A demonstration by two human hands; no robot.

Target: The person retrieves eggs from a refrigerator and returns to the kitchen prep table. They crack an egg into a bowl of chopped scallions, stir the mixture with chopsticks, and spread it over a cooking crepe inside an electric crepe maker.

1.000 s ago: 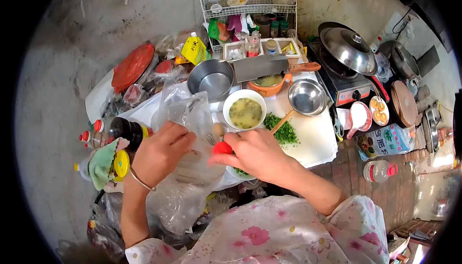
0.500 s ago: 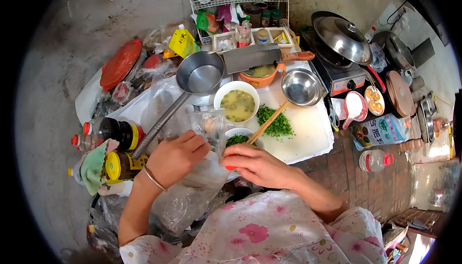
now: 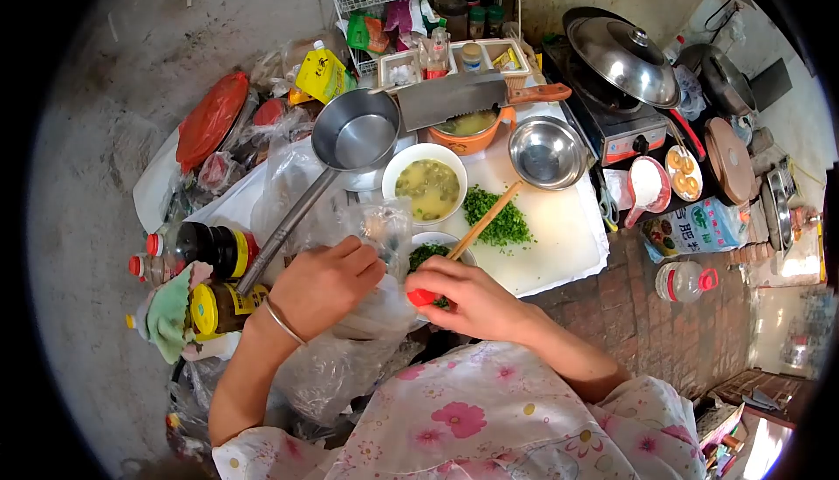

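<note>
My left hand (image 3: pixel 325 283), wearing a bracelet, has its fingers curled on a clear plastic bag (image 3: pixel 377 226). My right hand (image 3: pixel 472 298) is closed round a small red object (image 3: pixel 423 297), whose kind I cannot make out. Just beyond it, a white bowl (image 3: pixel 472 257) holds chopped greens and is partly hidden by the fingers. A metal ladle (image 3: pixel 547 153) lies with its wooden handle across that bowl, ending near my right hand. Behind stands a white bowl of greenish soup (image 3: pixel 427 184). Chopped green herbs (image 3: pixel 498 218) are heaped on the white board (image 3: pixel 559 248).
A long-handled saucepan (image 3: pixel 354 135) stands at left. A cleaver (image 3: pixel 454 100) lies across an orange pot (image 3: pixel 468 142). Bottles and a yellow-lidded jar (image 3: pixel 206 309) crowd the left edge. A lidded wok (image 3: pixel 622 56) sits on the stove (image 3: pixel 625 135) at right.
The view has shifted slightly. My right hand has turned a little, so more of the red object shows. My left hand stays at the plastic bag.
</note>
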